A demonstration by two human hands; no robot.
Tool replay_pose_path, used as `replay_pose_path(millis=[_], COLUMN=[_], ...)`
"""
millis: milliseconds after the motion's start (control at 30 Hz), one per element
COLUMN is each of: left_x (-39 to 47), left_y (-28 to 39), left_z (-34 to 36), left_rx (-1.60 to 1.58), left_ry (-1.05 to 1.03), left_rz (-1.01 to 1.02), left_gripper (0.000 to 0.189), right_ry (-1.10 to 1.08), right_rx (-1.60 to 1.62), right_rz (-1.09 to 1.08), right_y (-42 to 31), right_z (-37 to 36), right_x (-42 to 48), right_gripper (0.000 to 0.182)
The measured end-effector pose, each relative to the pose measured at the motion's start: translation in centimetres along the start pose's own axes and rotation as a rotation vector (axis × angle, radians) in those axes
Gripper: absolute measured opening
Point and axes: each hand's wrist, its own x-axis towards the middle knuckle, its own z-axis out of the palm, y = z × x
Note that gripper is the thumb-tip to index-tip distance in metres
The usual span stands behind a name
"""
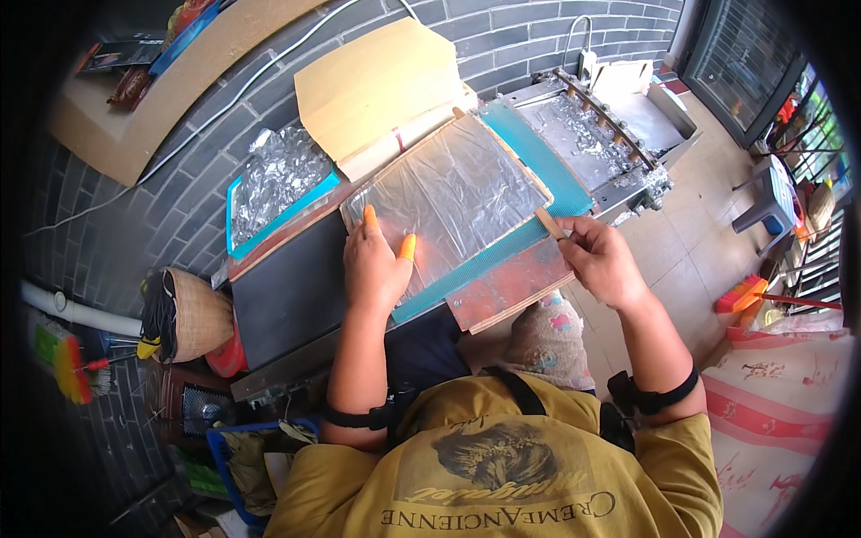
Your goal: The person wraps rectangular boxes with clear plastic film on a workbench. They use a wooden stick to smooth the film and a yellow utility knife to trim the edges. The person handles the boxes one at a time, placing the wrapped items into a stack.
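A thin, shiny, wrinkled sheet [464, 178] lies over a flat board with a pale rim. My left hand [377, 269] rests at the near left part of this sheet, thumb and one finger spread apart. Both of those tips wear orange finger cots. Between the thumb and fingers of my right hand [599, 259] is a narrow wooden strip [550, 223], its far end against the board's near right corner. Beneath the board is a turquoise ribbed mat [538, 151]. A worn reddish wooden board [508, 282] sticks out below the mat toward me.
A blue tray [235, 245] of crumpled silvery foil [279, 178] stands at left. Beyond the sheet is a stack of paper [410, 134] under brown paper [380, 81]. A metal machine [592, 128] with foil scraps stands far right. A dark panel [289, 296] and wicker basket [202, 313] are left.
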Motion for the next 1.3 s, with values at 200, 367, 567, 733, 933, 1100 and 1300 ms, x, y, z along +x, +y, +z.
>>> replay_pose_path(millis=[200, 367, 567, 733, 933, 1100, 1300], left_x=[0.0, 0.0, 0.7, 5.1, 15.7, 20.1, 17.8], left_y=[0.0, -0.2, 1.4, 4.7, 4.2, 1.2, 3.5], left_z=[-0.1, 0.1, -1.9, -4.9, -5.0, -3.8, -6.2], left_rx=[-0.021, 0.0, -0.343, -0.367, 0.047, 0.401, 0.192], left_ry=[-0.029, 0.015, 0.229, 0.304, 0.407, 0.566, 0.34], left_rz=[0.006, 0.022, 0.275, 0.376, 0.531, 0.652, 0.438], left_gripper=[0.074, 0.072, 0.057, 0.041, 0.038, 0.034, 0.023], right_ry=[0.009, -0.006, -0.027, -0.044, -0.043, -0.065, -0.07], right_rx=[-0.059, -0.04, -0.054, 0.017, -0.069, -0.003, 0.077], right_rz=[0.002, -0.024, -0.02, 0.016, -0.087, -0.11, -0.009], right_y=[0.1, 0.2, 0.6, 1.5, 1.1, 0.6, 1.0], right_z=[-1.1, -1.2, -1.6, -2.0, -2.4, -2.5, -2.8], right_x=[0.6, 0.6, 0.2, -0.2, -0.9, -1.5, -2.3], right_gripper=[0.029, 0.024, 0.023, 0.025, 0.024, 0.023, 0.022])
